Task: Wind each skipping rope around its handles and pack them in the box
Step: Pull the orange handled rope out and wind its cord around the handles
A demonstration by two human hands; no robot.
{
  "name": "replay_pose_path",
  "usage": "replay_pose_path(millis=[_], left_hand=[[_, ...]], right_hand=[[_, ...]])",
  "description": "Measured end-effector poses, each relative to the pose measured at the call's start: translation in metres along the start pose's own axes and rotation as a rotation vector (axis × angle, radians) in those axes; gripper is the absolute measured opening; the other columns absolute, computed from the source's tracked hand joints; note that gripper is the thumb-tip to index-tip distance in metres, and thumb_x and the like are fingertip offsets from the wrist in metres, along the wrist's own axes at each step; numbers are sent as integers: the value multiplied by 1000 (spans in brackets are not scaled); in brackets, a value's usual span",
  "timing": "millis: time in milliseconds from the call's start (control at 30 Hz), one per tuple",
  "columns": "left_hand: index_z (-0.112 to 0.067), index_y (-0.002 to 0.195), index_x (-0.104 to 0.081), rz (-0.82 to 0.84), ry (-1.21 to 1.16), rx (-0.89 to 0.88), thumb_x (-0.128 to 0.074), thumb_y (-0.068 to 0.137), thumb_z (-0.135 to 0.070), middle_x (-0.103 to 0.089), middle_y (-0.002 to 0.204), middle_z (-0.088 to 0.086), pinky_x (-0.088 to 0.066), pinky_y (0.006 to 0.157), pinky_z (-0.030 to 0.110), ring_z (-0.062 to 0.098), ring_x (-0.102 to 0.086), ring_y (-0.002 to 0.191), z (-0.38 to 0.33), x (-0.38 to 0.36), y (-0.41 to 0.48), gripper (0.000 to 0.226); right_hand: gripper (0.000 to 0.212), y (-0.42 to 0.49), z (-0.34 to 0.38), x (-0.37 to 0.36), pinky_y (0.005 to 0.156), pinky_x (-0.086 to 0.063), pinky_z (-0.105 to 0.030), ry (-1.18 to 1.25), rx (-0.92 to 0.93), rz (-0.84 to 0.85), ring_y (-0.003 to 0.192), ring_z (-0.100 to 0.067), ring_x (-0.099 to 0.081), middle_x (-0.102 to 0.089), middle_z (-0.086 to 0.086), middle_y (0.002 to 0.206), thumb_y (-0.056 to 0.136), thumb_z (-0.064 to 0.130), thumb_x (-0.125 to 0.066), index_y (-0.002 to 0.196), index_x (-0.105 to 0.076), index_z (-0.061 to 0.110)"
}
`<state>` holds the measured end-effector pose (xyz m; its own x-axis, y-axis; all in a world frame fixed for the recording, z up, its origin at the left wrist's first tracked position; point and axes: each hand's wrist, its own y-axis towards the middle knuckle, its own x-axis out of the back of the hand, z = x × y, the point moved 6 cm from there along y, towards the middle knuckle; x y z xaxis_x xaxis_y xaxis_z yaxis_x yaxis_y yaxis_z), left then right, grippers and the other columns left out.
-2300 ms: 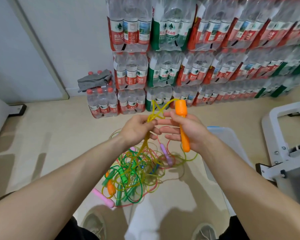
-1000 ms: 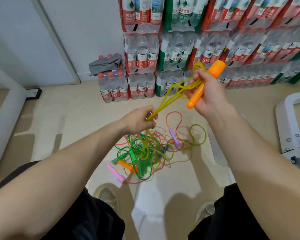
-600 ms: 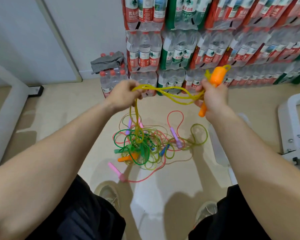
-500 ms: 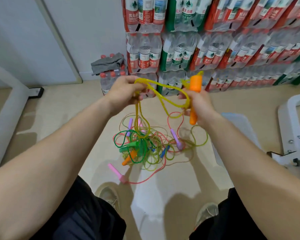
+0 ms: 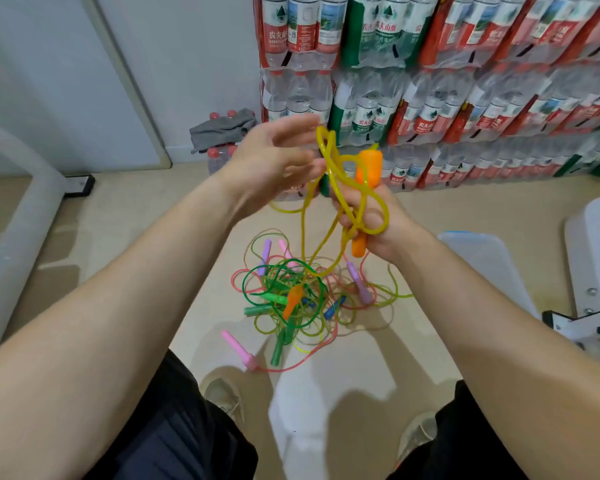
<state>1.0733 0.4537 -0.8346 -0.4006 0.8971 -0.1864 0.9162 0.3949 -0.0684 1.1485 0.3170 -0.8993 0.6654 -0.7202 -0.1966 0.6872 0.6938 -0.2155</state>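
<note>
The right hand (image 5: 371,216) was clamped around an orange plastic skipping-rope handle (image 5: 369,166), held upright. Only its top and its lower tip showed, because the fingers covered the middle. Loops of translucent yellow rope (image 5: 329,161) crossed over those fingers and the handle, and 1 loop stood up above the hand. How many turns lay round the handle could not be made out.

The left hand (image 5: 278,157) was spread wide, fingers straight, just left of the standing loop. It was blurred, so it could not be told whether its fingertips touched the rope. The 2 hands were close together but not joined.

From the right hand the yellow rope dropped to a tangled pile of coloured ropes (image 5: 291,296) on the pale floor (image 5: 118,237), between the person's legs and the wall of bottles. A second orange handle (image 5: 291,299) lay in the tangle, partly buried. A pink handle (image 5: 238,346) stuck out to the left and a purple handle (image 5: 359,284) to the right.

A clear plastic box with a blue rim (image 5: 482,258) sat on the floor right of the pile, its near part hidden behind the right forearm. Shrink-wrapped packs of water bottles (image 5: 430,98) were stacked behind and cut off at the top edge.
</note>
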Motion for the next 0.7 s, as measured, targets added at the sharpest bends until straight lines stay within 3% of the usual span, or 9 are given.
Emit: replay_pose_path(millis=[67, 100, 200, 267, 333, 400, 467, 567, 700], left_hand=[[-10, 130, -60, -233, 423, -86, -53, 88, 14, -68, 121, 5, -57, 74, 28, 13, -72, 89, 8, 31, 7, 48], [-10, 129, -60, -247, 624, -71, -54, 87, 12, -67, 122, 7, -55, 75, 29, 15, -70, 93, 20, 39, 10, 48], [-7, 147, -42, 164, 1056, 175, -65, 86, 3, -54, 144, 10, -42, 100, 23, 22, -54, 128, 94, 29, 8, 66], [-12, 152, -35, 357, 1212, 222, -73, 87, -16, -47, 152, 7, -36, 112, 29, 24, -46, 136, 133, 19, 1, 76], [-17, 137, -54, 375, 1228, 175, -71, 91, -31, -63, 134, 6, -43, 104, 32, 26, -57, 124, 147, 15, 3, 51], [-20, 102, -70, 377, 1146, 172, -67, 95, -31, -73, 95, 1, -50, 82, 27, 19, -68, 91, 146, 16, 6, 14], [-18, 81, -69, 378, 955, 232, -63, 98, -30, -66, 73, 0, -45, 63, 23, 13, -62, 67, 138, 19, 5, 22], [-15, 77, -59, 233, 729, 388, -53, 102, -39, -54, 71, 2, -45, 56, 23, 17, -62, 62, 131, 41, 3, 35], [-12, 82, -54, -173, 642, 493, -46, 105, -38, -50, 82, 6, -57, 55, 33, 22, -68, 53, 127, 95, 1, 36]], right_hand=[[21, 1, 8, 10, 37, -26, -18, 97, -3, -57, 46, -8, -36, -53, 6, 55, 98, 19, -62, 77, -58, 16], [21, 0, 13, 13, 36, -26, -17, 151, -3, -56, 44, -6, -37, -54, 7, 58, 100, 21, -60, 79, -57, 16], [20, 3, 25, 13, 37, -26, -14, 265, -6, 34, 40, 1, -40, -50, 6, 68, 101, 30, -55, 86, -55, 17], [21, 4, 30, 7, 38, -27, -13, 341, -16, 89, 39, 1, -41, -50, 7, 70, 101, 33, -54, 88, -57, 17], [22, 5, 35, 5, 38, -27, -13, 377, -8, 96, 40, 0, -42, -50, 6, 70, 100, 33, -56, 87, -58, 16], [21, 7, 38, 9, 37, -27, -14, 333, 45, 14, 41, 0, -40, -48, 4, 70, 101, 30, -57, 85, -58, 16], [21, 10, 36, 27, 37, -26, -18, 231, 119, -155, 41, -5, -37, -46, 1, 65, 100, 22, -60, 81, -58, 15], [26, 10, 28, 64, 37, -28, -19, 63, 156, -400, 39, -13, -37, -47, -1, 56, 94, 16, -68, 71, -58, 12], [32, 8, 16, 102, 38, -29, -21, -30, 92, -576, 40, -20, -38, -49, -6, 57, 90, 19, -70, 62, -54, 14]])
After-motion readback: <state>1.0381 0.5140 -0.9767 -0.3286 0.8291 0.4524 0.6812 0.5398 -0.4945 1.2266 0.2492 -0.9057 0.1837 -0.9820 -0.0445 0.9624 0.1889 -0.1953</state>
